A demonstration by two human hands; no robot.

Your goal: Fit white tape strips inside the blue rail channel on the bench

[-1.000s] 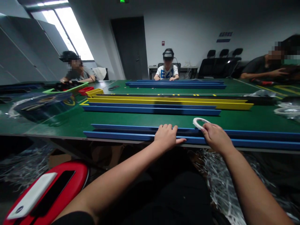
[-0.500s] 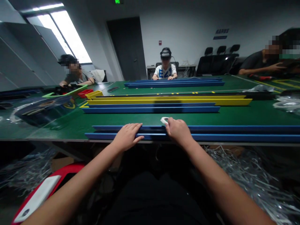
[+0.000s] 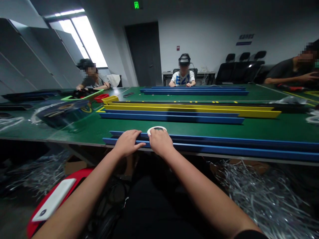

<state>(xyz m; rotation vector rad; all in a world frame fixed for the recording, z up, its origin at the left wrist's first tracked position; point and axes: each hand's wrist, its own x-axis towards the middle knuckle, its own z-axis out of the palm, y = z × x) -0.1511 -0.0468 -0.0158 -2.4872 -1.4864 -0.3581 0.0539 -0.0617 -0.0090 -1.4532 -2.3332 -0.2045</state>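
A long blue channel-shaped strip (image 3: 224, 149) lies along the near edge of the green table. My left hand (image 3: 126, 142) rests across it toward its left end, fingers stretched over the channel and thumb apart along the near wall. Close beside it, my right hand (image 3: 161, 142) is closed on a white ring that looks like a roll of tape (image 3: 158, 127), held over the strip. The ring's near side is hidden by my fingers, and I cannot tell whether any tape is stuck to the strip.
Shorter blue strips (image 3: 174, 117) and yellow strips (image 3: 194, 109) lie farther back. At left are a plastic-wrapped roll (image 3: 64, 114), a yellow bin (image 3: 110, 100) and a red bin (image 3: 101, 98). Co-workers sit across the table and at both sides. Shredded plastic (image 3: 261, 196) lies below.
My right hand has moved left with the white ring, closer to my left hand. The left hand stays on the blue strip. The camera view has shifted slightly.
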